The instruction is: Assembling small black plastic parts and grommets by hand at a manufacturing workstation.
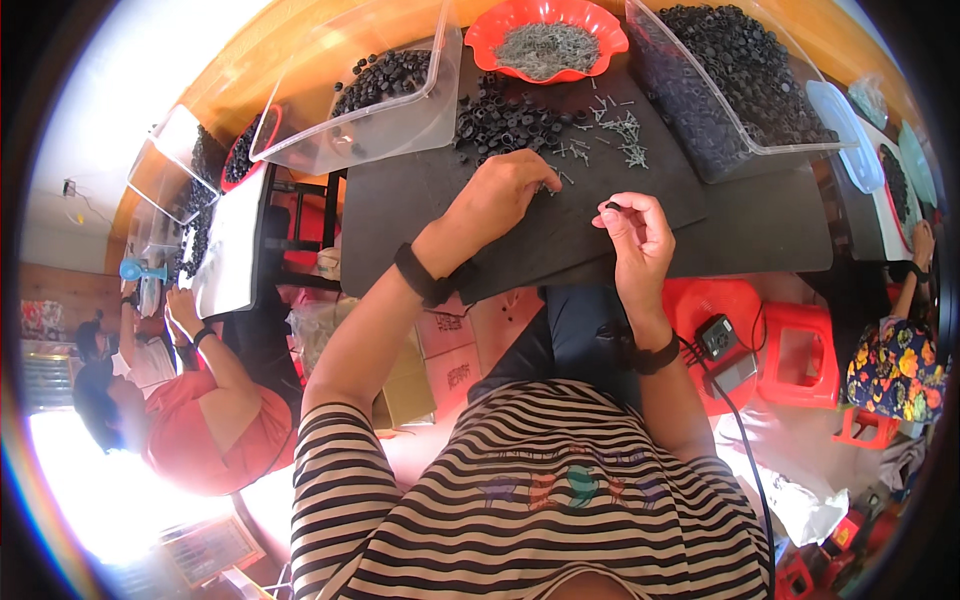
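My left hand (510, 190) reaches over the dark table with its fingers pinched together. A thin grey screw (566, 178) shows at its fingertips, partly hidden by them. Held between the thumb and forefinger of my right hand (638, 232) is a small black plastic cap (612, 206), raised above the table's near edge. Beyond my left hand lies a loose heap of black caps (510, 125). To the right of that heap, grey screws (628, 135) are scattered on the tabletop.
At the back, a red scalloped bowl (480, 45) holds many screws. Clear plastic bins of black parts stand left (330, 145) and right (745, 130). Red stools (800, 355) and a black box with a cable (716, 338) are below. Other people sit at both sides.
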A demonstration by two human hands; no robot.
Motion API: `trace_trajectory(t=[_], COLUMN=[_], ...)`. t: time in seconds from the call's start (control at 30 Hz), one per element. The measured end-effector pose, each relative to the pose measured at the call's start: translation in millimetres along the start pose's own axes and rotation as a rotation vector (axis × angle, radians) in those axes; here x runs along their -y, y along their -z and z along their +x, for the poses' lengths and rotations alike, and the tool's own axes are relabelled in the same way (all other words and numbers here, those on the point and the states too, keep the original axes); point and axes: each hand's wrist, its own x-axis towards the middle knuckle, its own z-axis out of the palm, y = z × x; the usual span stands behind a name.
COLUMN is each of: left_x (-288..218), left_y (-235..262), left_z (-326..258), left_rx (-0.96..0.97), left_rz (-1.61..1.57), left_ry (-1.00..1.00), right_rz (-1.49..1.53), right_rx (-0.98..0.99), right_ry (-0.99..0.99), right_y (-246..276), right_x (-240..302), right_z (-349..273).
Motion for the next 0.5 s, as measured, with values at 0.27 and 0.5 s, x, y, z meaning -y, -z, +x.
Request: trace_trajectory(t=[0.27,0.5], left_x=[0.8,16.3], left_y=[2.8,-11.6], left_z=[20.7,32.7], left_rx=[-0.024,0.058], left_rz=[0.171,0.357], left_ry=[-0.054,-0.063], right_rz=[-0.038,-0.140], right_rx=[0.012,-0.026], right_ry=[0.012,0.149], right_y=[-0.6,0.4], right_x=[-1.6,-1.7], right_z=[-1.4,3.4])
